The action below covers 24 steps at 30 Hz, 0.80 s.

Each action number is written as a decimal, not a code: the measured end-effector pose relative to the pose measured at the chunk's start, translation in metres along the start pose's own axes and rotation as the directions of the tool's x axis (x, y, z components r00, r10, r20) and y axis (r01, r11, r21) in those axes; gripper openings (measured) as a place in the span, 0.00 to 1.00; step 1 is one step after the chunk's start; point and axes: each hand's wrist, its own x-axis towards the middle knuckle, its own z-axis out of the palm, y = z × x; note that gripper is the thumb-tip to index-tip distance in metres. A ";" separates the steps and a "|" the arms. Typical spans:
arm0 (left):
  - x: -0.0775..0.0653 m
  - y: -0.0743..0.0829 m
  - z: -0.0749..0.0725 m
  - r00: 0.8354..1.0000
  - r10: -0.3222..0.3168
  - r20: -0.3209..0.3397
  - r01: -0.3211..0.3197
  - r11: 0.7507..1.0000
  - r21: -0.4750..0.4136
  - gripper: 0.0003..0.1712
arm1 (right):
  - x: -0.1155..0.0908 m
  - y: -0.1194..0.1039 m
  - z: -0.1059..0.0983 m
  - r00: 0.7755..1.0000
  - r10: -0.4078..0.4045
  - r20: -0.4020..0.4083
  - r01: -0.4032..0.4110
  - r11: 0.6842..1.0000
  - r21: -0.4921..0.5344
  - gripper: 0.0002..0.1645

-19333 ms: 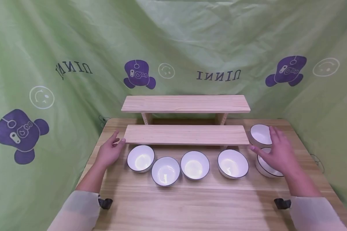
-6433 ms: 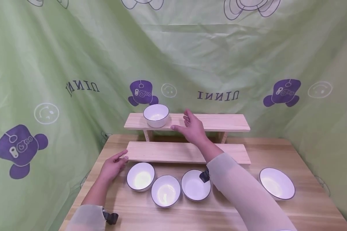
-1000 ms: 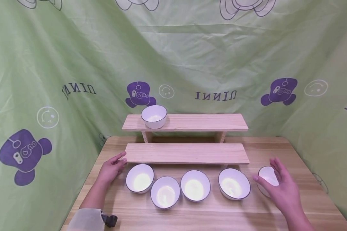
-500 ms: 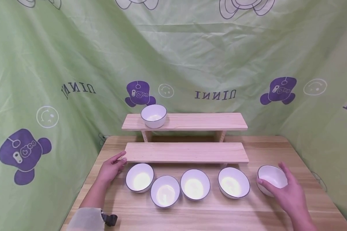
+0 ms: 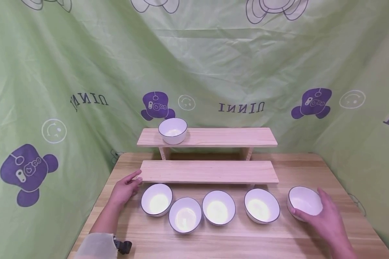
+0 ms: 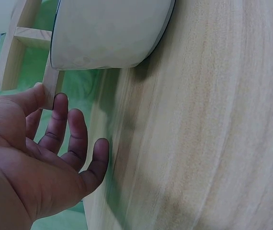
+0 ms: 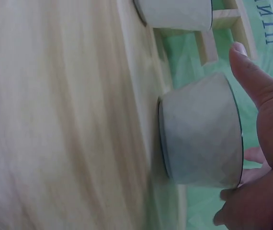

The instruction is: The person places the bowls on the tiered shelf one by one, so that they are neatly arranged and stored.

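My left hand (image 5: 124, 189) is at the left end of the lower shelf board (image 5: 210, 172); in the left wrist view its thumb (image 6: 36, 93) and index finger pinch the board's end. My right hand (image 5: 329, 217) is spread around the rightmost white bowl (image 5: 304, 201), which has a dark rim. The thumb lies along the near side and the fingers at the right side. In the right wrist view that bowl (image 7: 201, 134) stands upright, the thumb (image 7: 251, 72) raised off its rim, other fingers partly hidden behind it. Another white bowl (image 5: 173, 131) sits toward the left of the upper shelf board (image 5: 230, 136).
In front of the wooden two-tier shelf stand several more white bowls, from the left bowl (image 5: 157, 200) to the right one (image 5: 262, 206), all upright on the wooden table (image 5: 214, 244). A green printed curtain (image 5: 214, 64) hangs close behind and at both sides.
Since the oldest frame, a bowl from the far right has gone to the upper shelf. Over the last second my right hand has moved lower around the rightmost bowl; my left hand stays put.
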 end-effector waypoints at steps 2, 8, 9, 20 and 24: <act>0.000 0.000 0.000 1.000 -0.002 0.007 0.002 1.000 -0.001 0.33 | 0.000 0.004 0.001 1.000 -0.001 0.017 0.001 1.000 0.003 0.79; 0.001 0.003 -0.001 0.999 -0.030 0.020 0.030 0.999 -0.014 0.33 | 0.000 0.011 0.001 0.997 0.018 0.072 -0.019 1.000 0.006 0.81; 0.001 0.004 -0.001 0.999 -0.033 0.022 0.034 0.999 -0.015 0.33 | 0.000 0.012 0.001 0.996 0.024 0.081 -0.024 1.000 0.003 0.81; 0.000 -0.002 0.000 1.000 -0.013 0.007 0.013 1.000 -0.012 0.34 | 0.004 0.011 -0.003 0.985 0.082 0.154 -0.073 0.995 -0.062 0.82; 0.001 -0.001 0.000 1.000 -0.013 0.001 0.013 1.000 -0.012 0.34 | 0.005 0.011 -0.003 0.985 0.097 0.139 -0.087 0.993 -0.077 0.82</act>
